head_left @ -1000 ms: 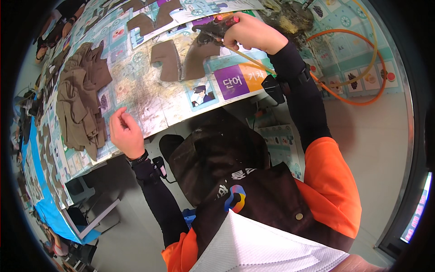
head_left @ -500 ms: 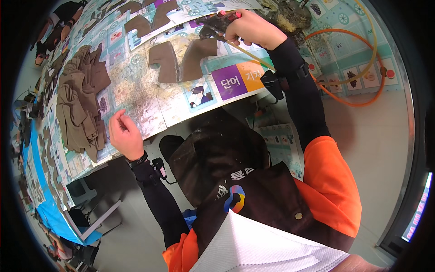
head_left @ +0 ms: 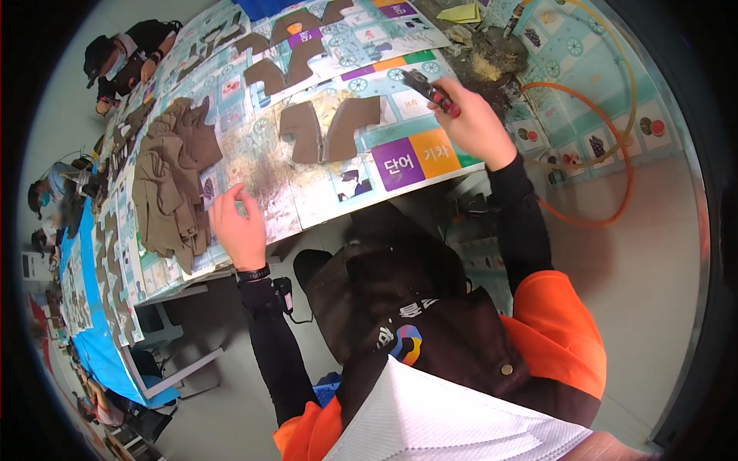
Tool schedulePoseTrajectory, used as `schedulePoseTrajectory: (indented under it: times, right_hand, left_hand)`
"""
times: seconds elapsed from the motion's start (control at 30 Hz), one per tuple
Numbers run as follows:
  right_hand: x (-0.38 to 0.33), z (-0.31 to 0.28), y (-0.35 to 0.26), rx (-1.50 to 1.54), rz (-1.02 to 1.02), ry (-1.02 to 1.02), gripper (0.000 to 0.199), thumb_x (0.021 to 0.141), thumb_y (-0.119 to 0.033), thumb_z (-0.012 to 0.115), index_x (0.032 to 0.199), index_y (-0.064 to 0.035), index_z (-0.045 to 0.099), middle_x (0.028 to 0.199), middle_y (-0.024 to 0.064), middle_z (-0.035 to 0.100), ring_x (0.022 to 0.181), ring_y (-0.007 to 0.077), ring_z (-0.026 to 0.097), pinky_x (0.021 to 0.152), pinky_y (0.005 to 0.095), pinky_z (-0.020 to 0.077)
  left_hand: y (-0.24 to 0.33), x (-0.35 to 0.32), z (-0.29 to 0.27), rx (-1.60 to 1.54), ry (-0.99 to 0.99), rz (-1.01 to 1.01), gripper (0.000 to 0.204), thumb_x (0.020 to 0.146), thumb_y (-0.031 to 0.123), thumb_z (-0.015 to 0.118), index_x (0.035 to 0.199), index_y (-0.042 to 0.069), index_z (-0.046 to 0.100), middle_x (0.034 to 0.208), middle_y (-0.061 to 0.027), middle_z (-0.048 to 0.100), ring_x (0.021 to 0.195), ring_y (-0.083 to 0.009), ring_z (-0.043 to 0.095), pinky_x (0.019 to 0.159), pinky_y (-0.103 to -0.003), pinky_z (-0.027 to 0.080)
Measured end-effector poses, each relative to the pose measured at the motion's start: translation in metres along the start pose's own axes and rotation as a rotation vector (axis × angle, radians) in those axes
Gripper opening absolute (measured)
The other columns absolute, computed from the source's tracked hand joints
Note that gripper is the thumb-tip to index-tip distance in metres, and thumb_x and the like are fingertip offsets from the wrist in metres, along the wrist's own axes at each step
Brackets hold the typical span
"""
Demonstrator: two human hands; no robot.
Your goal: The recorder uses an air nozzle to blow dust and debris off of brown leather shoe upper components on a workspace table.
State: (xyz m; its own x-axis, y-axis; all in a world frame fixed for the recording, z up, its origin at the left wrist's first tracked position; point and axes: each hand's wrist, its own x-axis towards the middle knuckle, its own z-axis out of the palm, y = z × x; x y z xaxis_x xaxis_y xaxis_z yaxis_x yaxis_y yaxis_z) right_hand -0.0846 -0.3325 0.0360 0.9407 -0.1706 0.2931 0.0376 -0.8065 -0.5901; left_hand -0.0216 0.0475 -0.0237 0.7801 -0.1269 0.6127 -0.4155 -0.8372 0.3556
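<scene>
My right hand (head_left: 478, 127) grips a black spray gun with red parts (head_left: 432, 94), raised over the table's right side and apart from the cut pieces. Left of the gun, a brown fabric piece (head_left: 338, 134) with two curved wings and a slit down its middle lies flat on the table. My left hand (head_left: 240, 229) is loosely curled with the thumb apart, empty, by the table's near edge. Just left of that hand is a rumpled pile of brown fabric pieces (head_left: 173, 180).
More brown cut pieces (head_left: 284, 69) lie on a board farther back. A dark, crusted patch (head_left: 488, 61) sits at the far right beside an orange hose (head_left: 626, 177) and a yellowish hose (head_left: 634, 84). A person in a cap (head_left: 131, 58) works at the far left.
My right hand has drawn the spray gun back from the brown piece, rightward and nearer to me. The view has shifted, bringing a person into fuller sight at far left.
</scene>
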Motion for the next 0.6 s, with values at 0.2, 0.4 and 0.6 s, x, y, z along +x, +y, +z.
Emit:
schedulePoseTrajectory:
  times: [0.2,0.4,0.6]
  right_hand:
    - [-0.023,0.040,0.025,-0.467,-0.001,0.319,0.031,0.073,-0.009,0.065,0.103,-0.0051,0.057,0.093,0.0120,0.063,0.093,0.0328,0.060,0.084,0.0447,0.0447]
    - [-0.032,0.049,0.028,-0.535,-0.032,0.371,0.045,0.065,-0.018,0.074,0.105,-0.0053,0.058,0.102,0.0088,0.060,0.105,0.0261,0.055,0.096,0.0404,0.0387]
    - [-0.033,0.045,0.029,-0.512,-0.016,0.396,0.046,0.063,-0.017,0.073,0.105,-0.0041,0.058,0.100,0.0098,0.060,0.103,0.0278,0.055,0.094,0.0410,0.0399]
  left_hand:
    - [0.040,0.050,0.022,-0.057,-0.405,-0.060,0.030,0.090,0.029,0.060,0.089,0.000,0.068,0.083,-0.0165,0.067,0.081,-0.0373,0.062,0.075,-0.044,0.048]
    - [0.039,0.077,0.041,-0.190,-0.558,-0.144,0.029,0.090,0.030,0.063,0.087,0.001,0.066,0.070,-0.0132,0.067,0.066,-0.0268,0.066,0.064,-0.039,0.050]
    - [0.096,0.148,0.035,-0.617,-0.548,-0.109,0.021,0.098,0.023,0.057,0.095,0.004,0.049,0.072,-0.0091,0.066,0.048,-0.0112,0.058,0.047,-0.026,0.040]
